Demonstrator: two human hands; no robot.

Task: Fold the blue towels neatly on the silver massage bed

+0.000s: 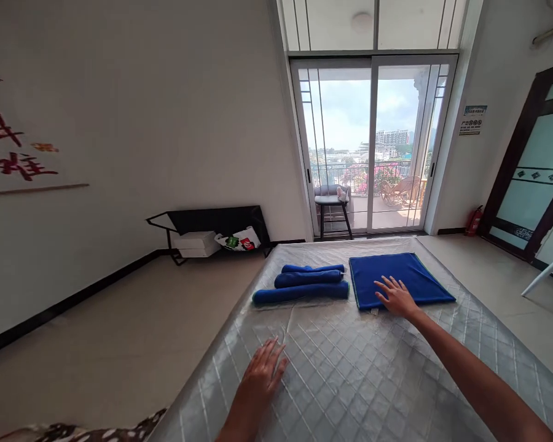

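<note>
Spotted brown-and-white fabric (142,426) shows at the near left corner, and beside it a silvery quilted cover (332,368) spreads away from me over a broad, flat surface. On its near part, left of the middle, my left hand (263,371) is palm down with fingers extended, holding nothing; whether it presses on the cover or just hovers, I can't make out. Farther off on the right, my right hand (395,296) lies spread over the near edge of a flat blue cloth (391,265), fingers loose and pinching nothing. That cloth lies near the far end of the cover, green trim along its near and left edges, a small pale tag (375,312) at the near edge. Just left of it are three blue rolls: a near roll (301,294), the longest, then a middle roll (308,279) and a far roll (295,269). I'd judge the flat cloth light, soft and limp, nothing to break, though it might slide on so shiny a cover. Its near edge seems the best place to take hold, a corner in each hand, thumbs under; the rolls I'd grip lightly around the middle, lest they loosen.
</note>
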